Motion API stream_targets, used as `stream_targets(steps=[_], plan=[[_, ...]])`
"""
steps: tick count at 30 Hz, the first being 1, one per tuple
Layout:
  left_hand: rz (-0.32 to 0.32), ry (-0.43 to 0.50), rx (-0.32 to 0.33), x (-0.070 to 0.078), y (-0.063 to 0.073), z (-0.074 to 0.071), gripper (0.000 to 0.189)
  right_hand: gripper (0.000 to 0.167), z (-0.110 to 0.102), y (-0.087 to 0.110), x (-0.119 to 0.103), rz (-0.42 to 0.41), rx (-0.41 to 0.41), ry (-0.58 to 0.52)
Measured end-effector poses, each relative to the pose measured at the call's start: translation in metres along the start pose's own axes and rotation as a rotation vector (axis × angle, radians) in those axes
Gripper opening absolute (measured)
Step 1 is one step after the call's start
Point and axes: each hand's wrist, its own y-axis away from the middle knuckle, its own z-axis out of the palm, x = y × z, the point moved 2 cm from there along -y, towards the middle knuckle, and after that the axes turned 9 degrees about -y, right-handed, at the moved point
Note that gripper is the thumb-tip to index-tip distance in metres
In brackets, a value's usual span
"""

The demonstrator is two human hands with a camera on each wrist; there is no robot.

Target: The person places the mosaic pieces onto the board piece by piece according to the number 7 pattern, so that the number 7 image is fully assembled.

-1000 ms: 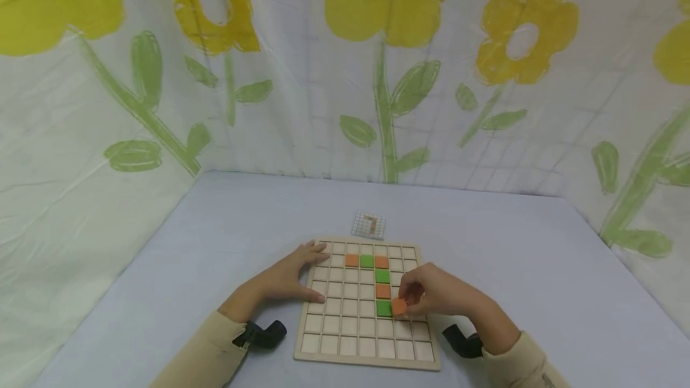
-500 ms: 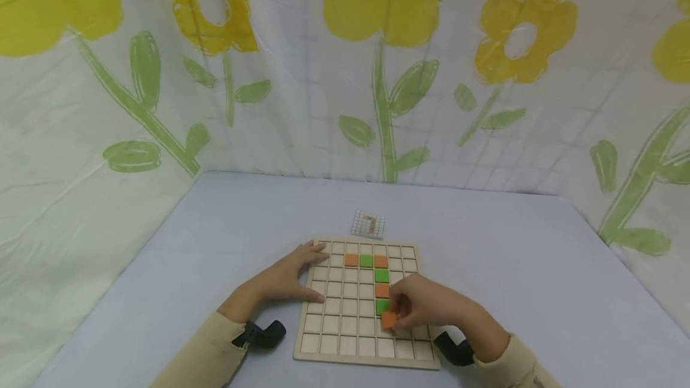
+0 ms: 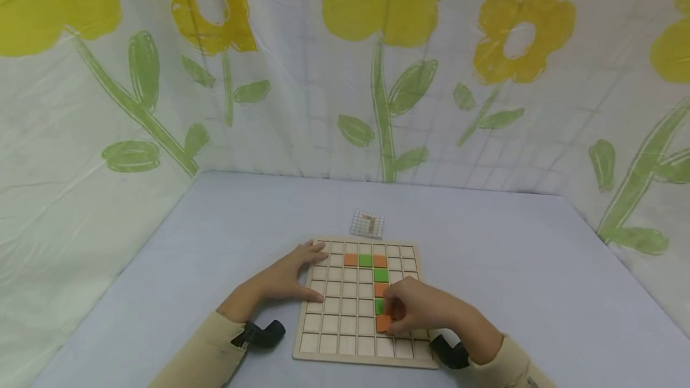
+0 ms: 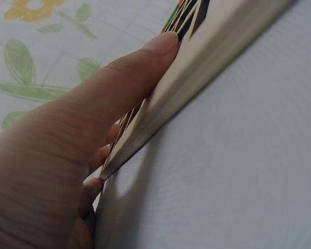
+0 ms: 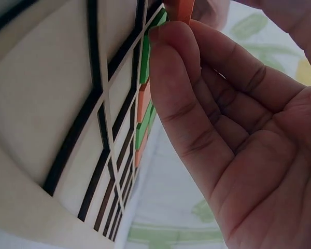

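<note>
A wooden grid board [image 3: 339,345] lies on the table. Along its left edge rests my left hand [image 3: 283,277], fingers and thumb spread over the rim; the left wrist view shows the thumb [image 4: 129,70] lying on the frame. My right hand [image 3: 428,307] pinches an orange square tile [image 3: 383,323] at a cell below a green tile [image 3: 380,306]. In the right wrist view that orange tile [image 5: 183,10] stands tilted between the fingertips. Orange and green tiles alternate in a row near the top, then down one column. Whether the held tile is fully seated I cannot tell.
Beyond the board lies a small gridded card [image 3: 368,224] with a coloured pattern printed on it. The white table [image 3: 259,214] extends to both sides. Behind it hangs a white sheet [image 3: 296,106] painted with flowers. Black wrist mounts [image 3: 266,335] sit near the board's sides.
My right hand has carried the orange tile left and slightly toward me, from beside the green tile to the cell below it. The left hand has stayed in place.
</note>
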Motion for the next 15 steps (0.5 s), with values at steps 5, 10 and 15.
stream_targets(steps=[5,10,15], plan=[[0.005,0.0,0.004,0.0001,0.0,-0.0006,0.09,0.016,0.0017,-0.0016,0.002,0.015,-0.009,0.007],[-0.001,-0.003,0.001,-0.0008,0.0,-0.0001,0.09,0.017,0.0036,-0.0022,0.0019,0.03,-0.009,0.012],[0.0,-0.005,-0.003,-0.0017,-0.0001,0.0005,0.09,0.017,0.0047,-0.0023,-0.0009,0.027,-0.003,0.039]])
